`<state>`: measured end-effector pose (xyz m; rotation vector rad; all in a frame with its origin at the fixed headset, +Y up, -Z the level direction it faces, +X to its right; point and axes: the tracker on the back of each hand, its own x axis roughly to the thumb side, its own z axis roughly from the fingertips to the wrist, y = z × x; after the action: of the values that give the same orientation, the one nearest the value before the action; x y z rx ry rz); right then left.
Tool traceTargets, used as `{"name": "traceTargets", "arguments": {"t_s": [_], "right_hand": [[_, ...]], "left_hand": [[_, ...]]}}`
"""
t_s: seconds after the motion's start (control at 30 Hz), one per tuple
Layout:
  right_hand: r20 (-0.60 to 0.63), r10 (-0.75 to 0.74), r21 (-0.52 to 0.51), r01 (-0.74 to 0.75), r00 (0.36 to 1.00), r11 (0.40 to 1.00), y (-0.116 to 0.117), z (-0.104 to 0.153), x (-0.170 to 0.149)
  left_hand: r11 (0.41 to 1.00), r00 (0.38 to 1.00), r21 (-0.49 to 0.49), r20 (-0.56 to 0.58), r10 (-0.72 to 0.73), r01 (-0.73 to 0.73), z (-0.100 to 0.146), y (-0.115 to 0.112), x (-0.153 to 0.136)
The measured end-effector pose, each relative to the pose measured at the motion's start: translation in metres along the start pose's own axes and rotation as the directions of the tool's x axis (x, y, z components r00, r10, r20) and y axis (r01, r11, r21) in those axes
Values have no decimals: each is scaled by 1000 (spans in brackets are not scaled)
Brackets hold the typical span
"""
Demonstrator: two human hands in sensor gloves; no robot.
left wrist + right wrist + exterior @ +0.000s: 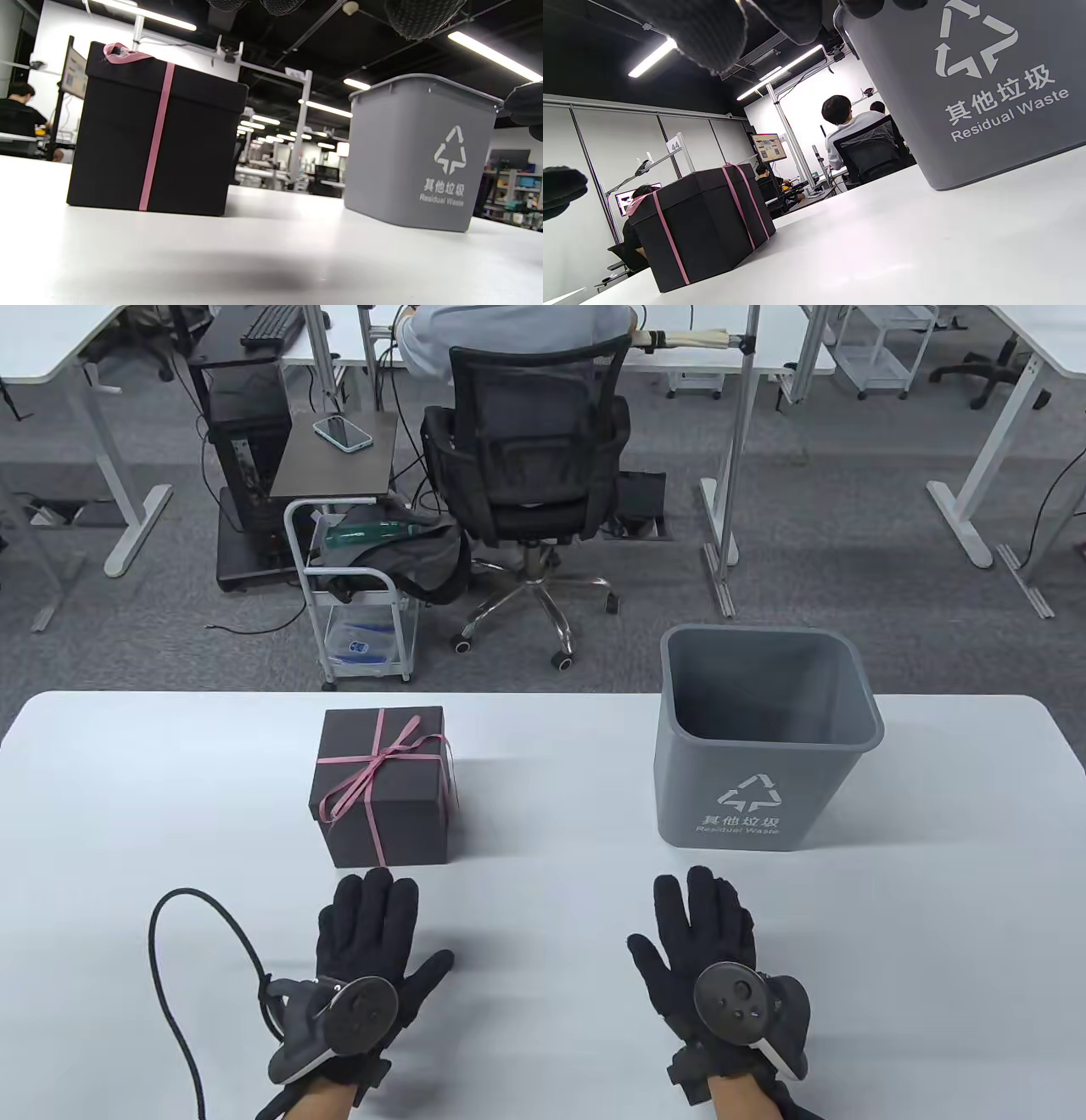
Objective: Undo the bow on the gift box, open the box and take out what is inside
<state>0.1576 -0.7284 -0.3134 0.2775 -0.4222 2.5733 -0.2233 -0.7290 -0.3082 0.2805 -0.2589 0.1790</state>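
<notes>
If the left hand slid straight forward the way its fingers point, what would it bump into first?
Most likely the gift box. The left hand lies flat on the table, its fingers aimed at the box's near side just ahead, with only bare table between them. The pink ribbon runs down that side.

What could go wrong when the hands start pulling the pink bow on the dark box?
1. The gift box stands loose on the white table, and neither the left hand nor the right hand touches it, so a one-handed tug on the ribbon might drag or tip it.
2. Pulling a loop rather than a loose tail could tighten the knot.
3. The grey bin stands nearby; a sliding box could bump it.
</notes>
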Motion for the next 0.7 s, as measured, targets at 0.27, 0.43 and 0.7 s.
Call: {"name": "traceTargets", "arguments": {"t_s": [0.27,0.43,0.7], "right_hand": [[0,-11,1,11,1000,1000,0,1,1],[-1,-23,-7,23,1000,1000,-2,1,1],[-8,-37,-9,37,999,999,-3,2,-1]], "left_hand": [[1000,1000,10,0,-7,7,0,0,-1],[1000,1000,15,2,-6,6,0,0,-1],[998,1000,67,11,11,-12,-2,8,-1]]}}
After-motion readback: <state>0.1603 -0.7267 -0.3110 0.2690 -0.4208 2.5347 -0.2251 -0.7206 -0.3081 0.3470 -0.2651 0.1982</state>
